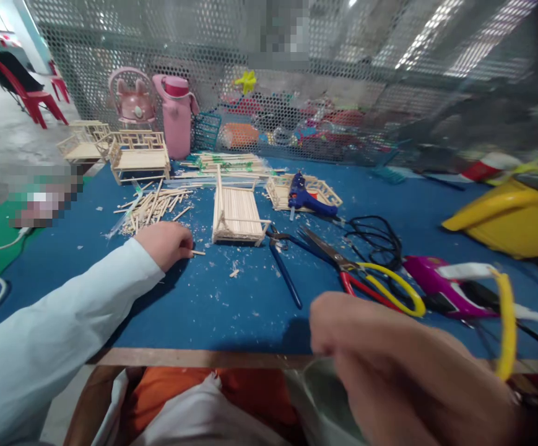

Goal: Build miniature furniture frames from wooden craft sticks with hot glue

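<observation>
My left hand [165,243] rests on the blue table, its fingers pinched on the end of a short wooden stick [198,252]. Beside it lies a pile of loose sticks [155,207]. Just to the right stands a small bed-like frame made of sticks [237,210], with one tall post. Blurred by motion, my right hand [371,347] is curled over the table's front edge; its fingertips and anything in them are hidden. Nearest to it are scissors [343,263] with red and yellow handles and dark-blue-handled pliers [285,272].
A blue glue gun [308,198] lies on another stick frame [278,192]. Finished-looking stick models [139,158] and a pink bottle [177,124] stand at the back left. To the right are a purple tool [436,285], a black cable [380,238] and a yellow object [514,214].
</observation>
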`<state>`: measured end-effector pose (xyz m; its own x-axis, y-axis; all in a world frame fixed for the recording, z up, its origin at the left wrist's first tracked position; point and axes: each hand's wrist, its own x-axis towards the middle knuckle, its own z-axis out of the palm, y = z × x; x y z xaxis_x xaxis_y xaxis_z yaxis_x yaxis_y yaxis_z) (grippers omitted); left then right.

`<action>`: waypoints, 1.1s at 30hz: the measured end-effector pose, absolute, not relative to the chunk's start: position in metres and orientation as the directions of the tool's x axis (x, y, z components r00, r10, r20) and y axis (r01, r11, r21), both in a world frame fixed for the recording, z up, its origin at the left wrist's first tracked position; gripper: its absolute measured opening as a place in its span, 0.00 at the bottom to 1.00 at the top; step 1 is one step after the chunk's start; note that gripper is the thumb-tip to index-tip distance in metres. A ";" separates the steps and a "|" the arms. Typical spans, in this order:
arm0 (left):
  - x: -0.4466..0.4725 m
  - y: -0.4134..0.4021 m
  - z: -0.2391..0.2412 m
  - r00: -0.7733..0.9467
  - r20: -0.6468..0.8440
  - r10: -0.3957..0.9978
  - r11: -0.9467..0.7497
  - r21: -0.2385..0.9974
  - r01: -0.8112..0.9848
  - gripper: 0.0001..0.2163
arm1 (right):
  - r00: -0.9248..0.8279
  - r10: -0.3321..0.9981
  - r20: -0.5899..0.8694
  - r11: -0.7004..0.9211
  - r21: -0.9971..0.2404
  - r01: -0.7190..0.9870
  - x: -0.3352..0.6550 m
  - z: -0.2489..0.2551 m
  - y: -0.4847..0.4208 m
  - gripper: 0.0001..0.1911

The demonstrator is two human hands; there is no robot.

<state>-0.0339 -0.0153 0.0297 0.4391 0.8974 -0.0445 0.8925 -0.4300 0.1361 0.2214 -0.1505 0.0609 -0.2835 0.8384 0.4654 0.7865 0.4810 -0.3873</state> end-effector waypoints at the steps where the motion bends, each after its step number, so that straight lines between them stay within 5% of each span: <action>1: -0.032 -0.017 0.030 0.451 -0.007 0.893 -0.446 0.136 0.885 0.06 | -0.247 0.827 0.505 0.467 -0.372 0.802 0.226 0.058 -0.138 0.11; 5: -0.023 -0.032 0.036 0.429 0.176 0.886 -0.461 0.236 0.855 0.11 | -0.124 0.851 0.510 0.237 -0.162 0.958 0.261 0.038 -0.093 0.09; 10: -0.010 -0.046 0.035 0.524 0.142 0.840 -0.533 0.400 0.745 0.11 | -0.057 0.936 0.348 0.083 -0.060 0.995 0.291 0.033 -0.088 0.13; 16: -0.009 -0.047 0.020 0.587 0.040 0.809 -0.565 0.333 0.755 0.09 | 0.108 0.959 0.264 -0.116 0.018 0.993 0.302 0.032 -0.105 0.15; 20: -0.003 -0.055 0.019 0.600 0.057 0.798 -0.584 0.323 0.745 0.10 | -0.030 0.946 0.323 -0.015 0.137 0.991 0.337 0.014 -0.106 0.16; 26: 0.017 -0.057 0.018 0.575 0.029 0.818 -0.550 0.336 0.765 0.11 | -0.042 0.906 0.420 0.006 0.086 0.996 0.318 0.029 -0.114 0.14; 29: 0.021 -0.053 0.015 0.578 0.021 0.816 -0.555 0.310 0.772 0.14 | -0.168 0.885 0.434 0.261 -0.163 0.952 0.272 0.044 -0.115 0.11; 33: 0.020 -0.054 0.012 0.568 0.129 0.813 -0.568 0.387 0.726 0.14 | -0.440 0.870 0.221 0.493 -0.394 0.776 0.220 0.050 -0.097 0.11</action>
